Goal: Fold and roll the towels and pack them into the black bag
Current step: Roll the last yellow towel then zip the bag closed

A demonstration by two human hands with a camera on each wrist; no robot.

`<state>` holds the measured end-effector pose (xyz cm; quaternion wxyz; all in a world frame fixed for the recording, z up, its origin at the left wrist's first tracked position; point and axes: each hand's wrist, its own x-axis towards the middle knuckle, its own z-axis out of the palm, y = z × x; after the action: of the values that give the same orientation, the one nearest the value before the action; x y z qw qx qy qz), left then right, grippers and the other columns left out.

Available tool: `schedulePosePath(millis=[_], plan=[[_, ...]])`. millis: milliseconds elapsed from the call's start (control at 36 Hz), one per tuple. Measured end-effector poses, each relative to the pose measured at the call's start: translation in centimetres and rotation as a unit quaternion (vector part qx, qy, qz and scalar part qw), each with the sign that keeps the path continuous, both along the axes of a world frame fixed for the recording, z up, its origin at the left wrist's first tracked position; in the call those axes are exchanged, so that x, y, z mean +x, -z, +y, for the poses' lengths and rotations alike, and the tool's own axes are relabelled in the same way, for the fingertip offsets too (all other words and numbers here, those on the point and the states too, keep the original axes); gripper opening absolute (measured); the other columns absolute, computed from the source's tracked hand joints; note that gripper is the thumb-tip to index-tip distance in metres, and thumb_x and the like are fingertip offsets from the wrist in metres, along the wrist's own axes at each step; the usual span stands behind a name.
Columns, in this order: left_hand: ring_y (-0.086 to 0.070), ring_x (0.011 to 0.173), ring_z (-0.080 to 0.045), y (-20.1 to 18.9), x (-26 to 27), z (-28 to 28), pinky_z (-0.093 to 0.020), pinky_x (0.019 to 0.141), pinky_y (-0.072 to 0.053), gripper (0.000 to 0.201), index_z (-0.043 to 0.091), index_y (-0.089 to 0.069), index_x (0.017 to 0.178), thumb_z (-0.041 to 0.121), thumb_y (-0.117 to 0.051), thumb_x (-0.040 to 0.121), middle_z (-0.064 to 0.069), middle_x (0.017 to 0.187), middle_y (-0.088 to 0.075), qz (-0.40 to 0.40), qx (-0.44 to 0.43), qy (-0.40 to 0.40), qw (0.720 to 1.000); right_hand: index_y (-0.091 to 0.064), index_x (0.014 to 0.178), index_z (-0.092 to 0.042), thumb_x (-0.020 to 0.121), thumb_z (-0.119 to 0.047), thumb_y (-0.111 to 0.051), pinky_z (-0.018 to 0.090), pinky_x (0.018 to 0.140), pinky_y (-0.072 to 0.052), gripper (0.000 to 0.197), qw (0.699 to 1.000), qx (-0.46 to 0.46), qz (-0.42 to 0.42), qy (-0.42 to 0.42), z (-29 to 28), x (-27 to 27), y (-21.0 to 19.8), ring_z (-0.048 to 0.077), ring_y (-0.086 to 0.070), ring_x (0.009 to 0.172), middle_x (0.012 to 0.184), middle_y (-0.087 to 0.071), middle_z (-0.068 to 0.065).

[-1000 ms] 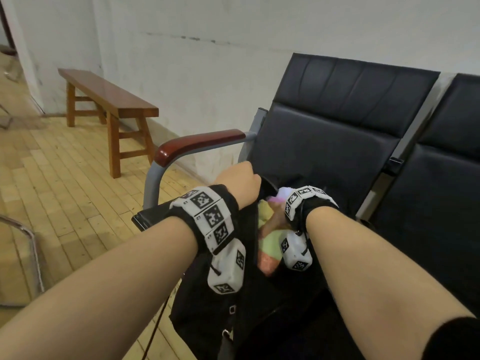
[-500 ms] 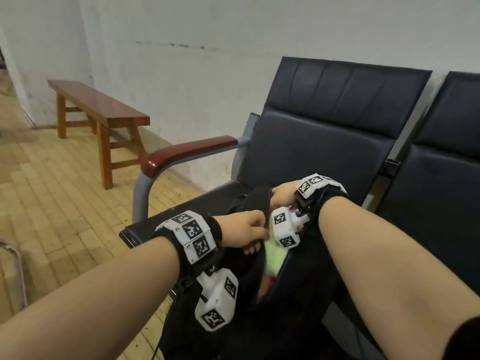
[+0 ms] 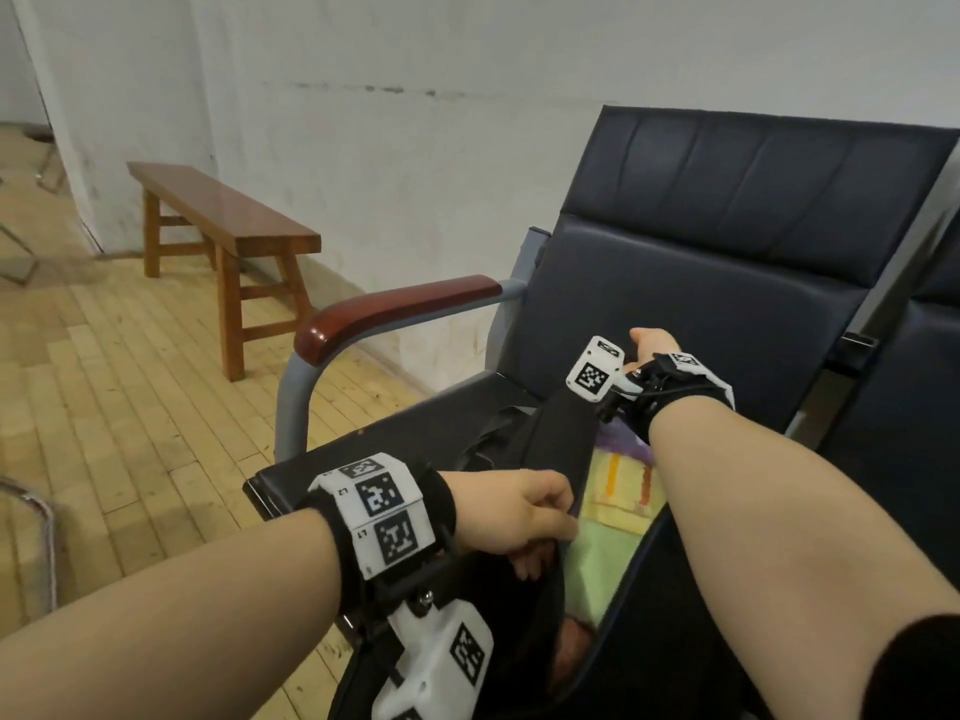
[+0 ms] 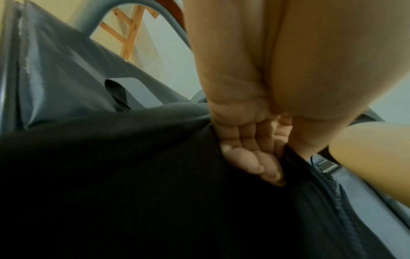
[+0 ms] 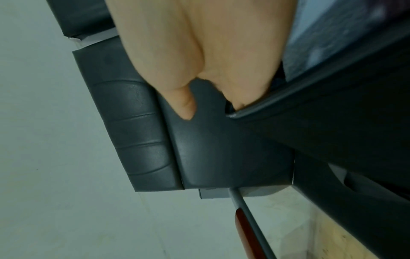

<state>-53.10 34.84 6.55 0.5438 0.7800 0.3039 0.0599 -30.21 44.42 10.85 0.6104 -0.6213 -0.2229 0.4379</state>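
Towels (image 3: pixel 618 517) inside open black bag (image 3: pixel 558 433), both hands gripping its rim, left (image 3: pixel 511 511), right (image 3: pixel 649 348).

soft, even indoor light, no hard shadows anywhere.

the white wall (image 3: pixel 467 70) and wooden floor (image 3: pixel 130 381) are evenly bright in the head view, with a dull sheen along the red armrest (image 3: pixel 395 309) and a faint gloss on the bench (image 3: pixel 223 210) top. straight lines bow toward the head view's edges. the black bag (image 4: pixel 133 192) swallows light in the left wrist view, nearly featureless and grainy. both wrist views are dimmer, cool-toned and soft; the near skin of the left hand (image 4: pixel 255 140) and right hand (image 5: pixel 199 61) is blurred, and the corners smear.
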Motion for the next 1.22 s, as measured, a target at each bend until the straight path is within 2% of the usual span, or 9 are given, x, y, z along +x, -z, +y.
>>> schedulePosePath(millis=[56, 139, 278, 333, 583, 889, 972, 1111, 1222], plan=[[-0.053, 0.047, -0.008, 0.0, -0.1, 0.1, -0.016, 0.046, -0.045, 0.025, 0.016, -0.037, 0.078, 0.015, -0.049, 0.099, -0.003, 0.062, -0.050, 0.011, 0.008, 0.011, 1.000, -0.043, 0.127, -0.003, 0.097, -0.033, -0.050, 0.040, 0.099, -0.046, 0.043, 0.999, -0.012, 0.041, 0.006, 0.6, 0.5, 0.1, 0.027, -0.060, 0.107, 0.109, -0.055, 0.010], [-0.054, 0.047, -0.008, 0.0, 0.0, 0.3, -0.016, 0.046, -0.047, 0.024, 0.016, -0.038, 0.078, 0.014, -0.049, 0.100, -0.004, 0.063, -0.050, 0.018, -0.009, 0.011, 1.000, -0.033, 0.145, -0.015, 0.087, -0.027, -0.066, 0.049, 0.086, -0.054, 0.067, 0.991, -0.082, -0.095, -0.041, 2.6, 2.4, 1.4, 0.034, -0.061, 0.102, 0.126, -0.054, 0.015], [-0.056, 0.041, -0.008, -1.0, 0.5, 0.5, -0.016, 0.042, -0.047, 0.022, 0.011, -0.040, 0.079, 0.010, -0.048, 0.100, 0.000, 0.047, -0.054, 0.048, -0.039, 0.014, 0.998, -0.043, 0.142, -0.011, 0.096, -0.010, -0.051, 0.024, 0.070, -0.045, 0.047, 0.903, -0.192, -0.348, -0.163, 2.2, 2.3, 1.3, 0.015, -0.057, 0.081, 0.126, -0.058, 0.007], [-0.059, 0.043, -0.010, -2.1, 0.7, 0.9, -0.018, 0.045, -0.051, 0.016, 0.003, -0.046, 0.085, 0.010, -0.047, 0.100, -0.006, 0.053, -0.059, 0.097, -0.036, 0.037, 0.994, -0.052, 0.133, -0.006, 0.095, -0.011, -0.051, 0.028, 0.084, -0.047, 0.038, 0.874, -0.208, -0.402, -0.176, 2.1, 3.1, 1.1, 0.019, -0.058, 0.093, 0.121, -0.062, 0.008], [-0.066, 0.074, -0.028, -5.2, 3.4, 0.3, -0.043, 0.087, -0.057, 0.027, 0.000, -0.060, 0.067, 0.011, -0.055, 0.091, -0.011, 0.067, -0.066, 0.275, 0.113, 0.068, 0.952, -0.067, 0.071, -0.010, 0.082, -0.016, -0.055, 0.030, 0.066, -0.047, 0.018, 0.861, -0.266, -0.415, -0.128, -1.6, 2.6, -1.7, 0.025, -0.062, 0.066, 0.067, -0.067, 0.008], [-0.066, 0.065, -0.027, -7.4, 3.4, -0.7, -0.042, 0.075, -0.056, 0.012, 0.005, -0.047, 0.080, 0.006, -0.052, 0.091, -0.013, 0.065, -0.068, 0.226, 0.077, 0.111, 0.965, -0.066, 0.048, -0.010, 0.084, -0.013, -0.054, 0.034, 0.075, -0.048, 0.038, 0.855, -0.296, -0.408, -0.121, -5.8, 4.9, -2.9, 0.023, -0.063, 0.066, 0.058, -0.064, 0.006], [-0.064, 0.061, -0.022, -6.6, 3.4, -1.2, -0.037, 0.070, -0.056, 0.008, 0.008, -0.047, 0.089, 0.007, -0.054, 0.093, -0.009, 0.062, -0.066, 0.233, 0.083, 0.124, 0.961, -0.063, 0.060, -0.012, 0.087, -0.012, -0.055, 0.028, 0.069, -0.049, 0.028, 0.842, -0.306, -0.425, -0.130, -6.8, 5.2, -1.4, 0.011, -0.065, 0.052, 0.048, -0.064, 0.001], [-0.060, 0.062, -0.017, -3.1, 3.3, -2.7, -0.028, 0.067, -0.054, 0.007, 0.005, -0.060, 0.099, 0.006, -0.054, 0.095, -0.010, 0.074, -0.062, 0.269, 0.064, 0.133, 0.952, -0.075, 0.085, -0.016, 0.074, -0.025, -0.060, 0.039, 0.093, -0.052, 0.021, 0.726, -0.356, -0.554, -0.198, -7.7, 4.3, 0.1, 0.025, -0.068, 0.091, 0.089, -0.072, 0.003], [-0.061, 0.077, -0.025, -3.1, 2.8, -3.5, -0.030, 0.076, -0.053, 0.022, -0.004, -0.062, 0.113, 0.004, -0.051, 0.096, -0.017, 0.087, -0.063, 0.263, 0.050, 0.096, 0.959, -0.050, 0.133, -0.006, 0.087, -0.010, -0.058, 0.038, 0.095, -0.049, 0.046, 0.849, -0.272, -0.426, -0.157, -9.4, 0.4, -2.1, 0.030, -0.051, 0.121, 0.123, -0.050, 0.005]])
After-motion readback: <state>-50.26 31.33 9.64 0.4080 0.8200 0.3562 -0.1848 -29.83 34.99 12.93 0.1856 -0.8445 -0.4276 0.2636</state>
